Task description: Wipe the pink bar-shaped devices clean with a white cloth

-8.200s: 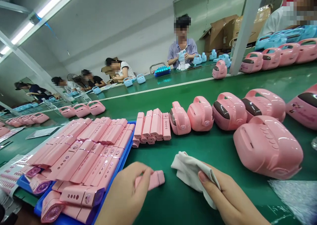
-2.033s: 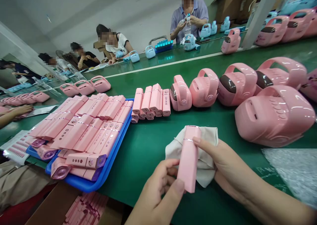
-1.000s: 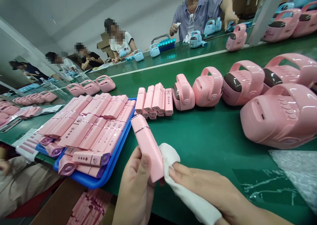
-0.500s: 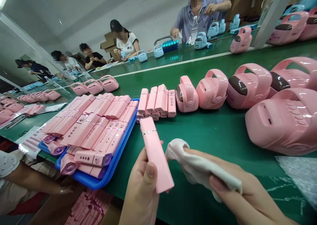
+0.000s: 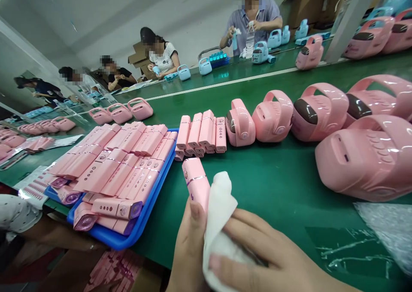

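My left hand (image 5: 189, 245) is closed around a pink microphone (image 5: 197, 182), a slim boxy stick with a shiny band near its upper end. It is held tilted above the green table, and its lower part is hidden. My right hand (image 5: 267, 253) grips a white cloth (image 5: 220, 197) between thumb and fingers. The cloth lies against the right side of the microphone. Just beyond, a small stack of similar pink microphones (image 5: 206, 131) rests on the table.
Left of my hands, a blue tray (image 5: 149, 215) is heaped with pink microphones. Pink handled speakers (image 5: 273, 116) line the right side. Clear plastic wrap (image 5: 386, 227) lies at the near right. Other people sit across the table (image 5: 280, 172); one person's arm (image 5: 61, 234) reaches in at lower left.
My right hand has moved left, bringing the cloth against the microphone. My left hand has turned the microphone so buttons or markings show. Across the table, a person now holds a light-blue item.
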`<action>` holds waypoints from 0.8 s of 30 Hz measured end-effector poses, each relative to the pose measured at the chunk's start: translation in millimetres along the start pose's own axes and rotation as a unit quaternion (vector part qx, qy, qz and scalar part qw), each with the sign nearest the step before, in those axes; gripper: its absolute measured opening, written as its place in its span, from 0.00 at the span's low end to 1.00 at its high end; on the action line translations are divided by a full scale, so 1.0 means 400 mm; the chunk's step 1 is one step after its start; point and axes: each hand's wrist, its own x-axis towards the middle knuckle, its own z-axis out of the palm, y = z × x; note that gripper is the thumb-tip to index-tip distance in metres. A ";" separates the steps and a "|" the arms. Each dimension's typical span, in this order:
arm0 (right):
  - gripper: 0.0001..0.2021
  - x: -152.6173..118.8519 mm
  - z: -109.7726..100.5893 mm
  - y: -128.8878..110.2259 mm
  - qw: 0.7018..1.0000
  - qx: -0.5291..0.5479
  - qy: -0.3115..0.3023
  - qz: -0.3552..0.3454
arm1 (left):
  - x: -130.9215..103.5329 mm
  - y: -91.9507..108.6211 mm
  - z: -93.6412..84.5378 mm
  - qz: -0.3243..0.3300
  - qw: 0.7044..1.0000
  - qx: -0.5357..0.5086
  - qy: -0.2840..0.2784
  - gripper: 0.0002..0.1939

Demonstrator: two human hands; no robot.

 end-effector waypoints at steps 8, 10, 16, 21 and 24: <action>0.16 0.008 -0.027 0.023 0.990 0.093 0.027 -0.102 | 0.009 -0.006 0.013 -0.017 0.997 -0.075 0.022 0.26; 0.11 -0.001 -0.033 0.025 0.985 0.145 0.087 -0.043 | 0.010 -0.003 0.017 -0.011 0.994 -0.103 0.018 0.24; 0.17 -0.008 -0.044 0.014 0.973 0.150 0.151 0.094 | 0.009 0.006 0.023 -0.001 0.998 -0.046 0.037 0.22; 0.17 -0.018 -0.034 0.005 0.972 0.174 0.135 0.086 | 0.005 0.000 0.026 -0.021 0.997 -0.073 0.021 0.17; 0.16 -0.020 -0.032 0.004 0.966 0.203 0.121 0.108 | 0.007 -0.008 0.021 -0.024 0.995 -0.102 -0.006 0.15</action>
